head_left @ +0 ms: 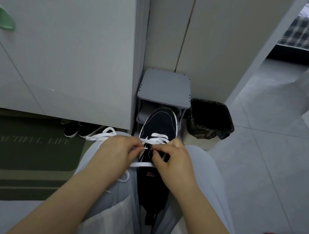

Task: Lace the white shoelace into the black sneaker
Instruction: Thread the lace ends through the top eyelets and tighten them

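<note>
Head view: the black sneaker [159, 125] lies between the person's knees, toe pointing away, its heel hidden in shadow. The left hand [120, 149] pinches the white shoelace [158, 137], whose tip is hard to make out. The right hand [171, 158] pinches the sneaker's eyelet edge.

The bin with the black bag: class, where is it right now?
In the head view, the bin stands on the floor right of the small grey stool, just beyond the sneaker.
</note>
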A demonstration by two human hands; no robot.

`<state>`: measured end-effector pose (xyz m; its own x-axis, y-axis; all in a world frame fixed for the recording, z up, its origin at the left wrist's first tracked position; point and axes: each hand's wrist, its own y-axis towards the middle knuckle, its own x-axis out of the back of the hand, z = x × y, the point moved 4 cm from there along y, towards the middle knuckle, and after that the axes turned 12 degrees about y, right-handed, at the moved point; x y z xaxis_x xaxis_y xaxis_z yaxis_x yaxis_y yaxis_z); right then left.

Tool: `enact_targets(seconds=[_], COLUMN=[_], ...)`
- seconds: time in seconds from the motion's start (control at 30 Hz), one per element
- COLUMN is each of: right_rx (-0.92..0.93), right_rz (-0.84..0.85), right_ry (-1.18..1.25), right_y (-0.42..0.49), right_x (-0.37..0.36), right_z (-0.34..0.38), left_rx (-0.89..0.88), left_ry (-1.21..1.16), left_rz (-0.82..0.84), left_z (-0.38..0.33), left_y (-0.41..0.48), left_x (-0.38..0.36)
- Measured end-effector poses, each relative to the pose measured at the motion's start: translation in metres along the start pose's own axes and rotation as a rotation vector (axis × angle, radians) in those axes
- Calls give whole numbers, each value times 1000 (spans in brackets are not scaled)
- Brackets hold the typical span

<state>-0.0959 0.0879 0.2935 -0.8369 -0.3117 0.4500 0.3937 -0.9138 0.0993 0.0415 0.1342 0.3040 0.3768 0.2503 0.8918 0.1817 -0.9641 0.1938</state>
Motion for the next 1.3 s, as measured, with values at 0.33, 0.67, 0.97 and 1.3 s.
enact_targets(seconds=[0.33,0.67,0.97,1.3], right_rx=[39,27,-59,91], right_rz=[7,-112,-186,129], right_ry=[20,208,1094,-276], right_y=[1,3,-14,5], right_x=[-4,23,116,22], right_z=[-5,-4,15,6], left_rx=[-38,13,-21,-66], left_ry=[81,88,-14,-1], left_rz=[28,-63,157,182], left_z=[-6,-3,8,-8], left_y=[3,6,27,17], left_x=[-6,6,30,45])
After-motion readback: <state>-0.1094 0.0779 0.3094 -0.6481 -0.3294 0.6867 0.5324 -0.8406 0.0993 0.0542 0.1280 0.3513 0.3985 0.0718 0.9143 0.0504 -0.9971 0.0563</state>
